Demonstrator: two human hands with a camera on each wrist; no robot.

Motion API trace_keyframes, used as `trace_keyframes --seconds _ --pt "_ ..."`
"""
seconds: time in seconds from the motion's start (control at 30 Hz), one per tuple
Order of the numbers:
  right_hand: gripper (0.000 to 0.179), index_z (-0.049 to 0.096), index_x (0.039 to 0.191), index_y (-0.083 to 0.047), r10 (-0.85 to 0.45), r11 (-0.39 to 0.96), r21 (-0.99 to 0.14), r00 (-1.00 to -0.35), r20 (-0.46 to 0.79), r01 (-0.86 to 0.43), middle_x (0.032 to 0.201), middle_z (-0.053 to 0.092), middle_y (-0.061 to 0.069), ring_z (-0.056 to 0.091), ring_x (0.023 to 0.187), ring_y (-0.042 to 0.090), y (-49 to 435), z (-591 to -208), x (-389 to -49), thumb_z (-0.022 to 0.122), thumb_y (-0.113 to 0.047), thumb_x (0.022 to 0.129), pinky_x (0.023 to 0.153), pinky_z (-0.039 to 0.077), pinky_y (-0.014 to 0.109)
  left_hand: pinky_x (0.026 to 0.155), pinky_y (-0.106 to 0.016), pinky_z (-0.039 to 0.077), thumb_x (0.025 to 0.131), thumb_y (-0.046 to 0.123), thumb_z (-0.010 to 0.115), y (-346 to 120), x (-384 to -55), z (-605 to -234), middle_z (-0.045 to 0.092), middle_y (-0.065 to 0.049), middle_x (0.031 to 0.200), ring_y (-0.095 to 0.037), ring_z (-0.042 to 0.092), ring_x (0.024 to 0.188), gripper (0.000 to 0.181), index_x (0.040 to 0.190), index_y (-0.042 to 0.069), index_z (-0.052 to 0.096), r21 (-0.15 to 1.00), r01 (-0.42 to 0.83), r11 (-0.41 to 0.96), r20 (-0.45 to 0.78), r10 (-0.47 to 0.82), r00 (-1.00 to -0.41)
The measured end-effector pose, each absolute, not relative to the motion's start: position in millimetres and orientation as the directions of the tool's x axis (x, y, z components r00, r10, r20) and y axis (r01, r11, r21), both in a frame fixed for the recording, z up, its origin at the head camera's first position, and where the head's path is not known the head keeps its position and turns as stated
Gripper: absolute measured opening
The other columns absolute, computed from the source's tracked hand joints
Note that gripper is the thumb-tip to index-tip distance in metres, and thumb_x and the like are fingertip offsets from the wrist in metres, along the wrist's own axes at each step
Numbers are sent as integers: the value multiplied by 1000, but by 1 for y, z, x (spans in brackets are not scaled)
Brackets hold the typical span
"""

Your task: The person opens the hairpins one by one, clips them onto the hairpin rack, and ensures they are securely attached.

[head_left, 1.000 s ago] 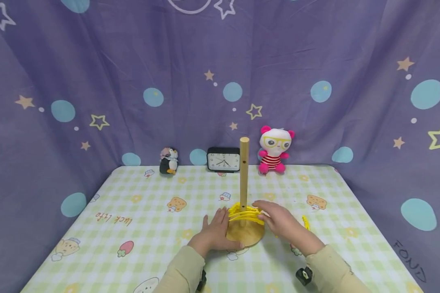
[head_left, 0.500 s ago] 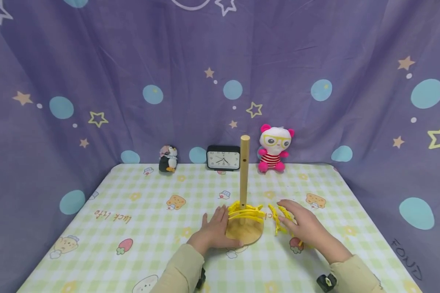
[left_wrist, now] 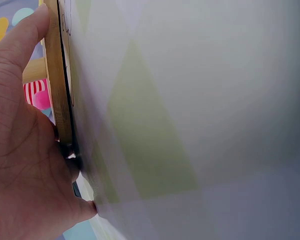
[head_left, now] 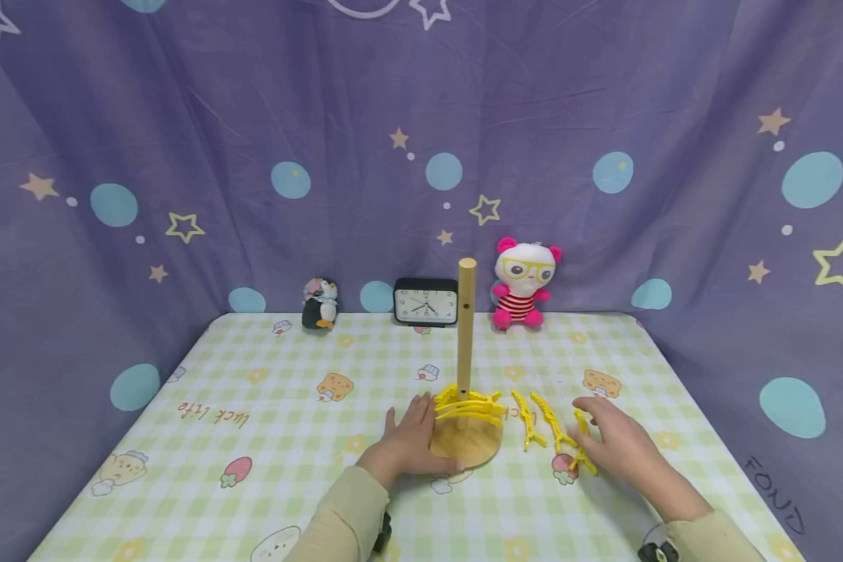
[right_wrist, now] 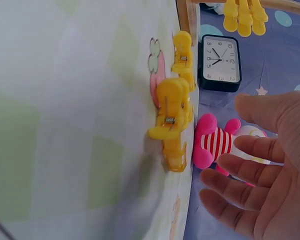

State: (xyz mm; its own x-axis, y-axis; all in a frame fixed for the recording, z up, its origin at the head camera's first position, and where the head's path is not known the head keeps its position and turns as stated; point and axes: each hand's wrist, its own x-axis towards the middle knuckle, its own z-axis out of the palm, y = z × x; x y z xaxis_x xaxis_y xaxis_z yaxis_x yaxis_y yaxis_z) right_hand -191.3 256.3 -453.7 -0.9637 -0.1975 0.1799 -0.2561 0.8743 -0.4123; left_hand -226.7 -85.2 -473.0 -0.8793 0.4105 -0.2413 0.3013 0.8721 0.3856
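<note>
My left hand (head_left: 409, 441) holds the round base of a wooden stand (head_left: 466, 443), thumb on the front rim and fingers along the left side. In the left wrist view, the thumb meets the edge of the wooden base (left_wrist: 60, 85). Several yellow alligator hair clips (head_left: 469, 409) sit on the stand, around the lower part of its upright pole. To its right, three more clips lie on the table: one nearest the stand (head_left: 528, 421), a middle clip (head_left: 552, 421) and a right clip (head_left: 585, 453). Beside that last one hovers my right hand (head_left: 621, 441), fingers relaxed, touching no clip (right_wrist: 171, 120).
A black alarm clock (head_left: 425, 302), a penguin toy (head_left: 320, 304) and a pink-and-white plush panda (head_left: 524, 285) line the table's back edge. A checked cloth (head_left: 267, 468) covers the table. Behind it hangs a purple curtain (head_left: 365, 117).
My right hand has moved right, from beside the clips on the stand to the rightmost loose clip, uncovering the loose clips it had hidden. The left hand stays on the base.
</note>
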Motion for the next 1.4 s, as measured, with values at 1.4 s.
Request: trace_keyframes --seconds 1.4 --pt "65 52 78 -9 -54 969 -247 -994 -100 -28 71 45 4 42 61 20 246 -464 -176 68 -72 73 51 33 35 114 -60 1 74 73 64 -84 -224 -471 6 -11 163 -27 3 149 117 155 3 17 376 300 877 -229 402 -887"
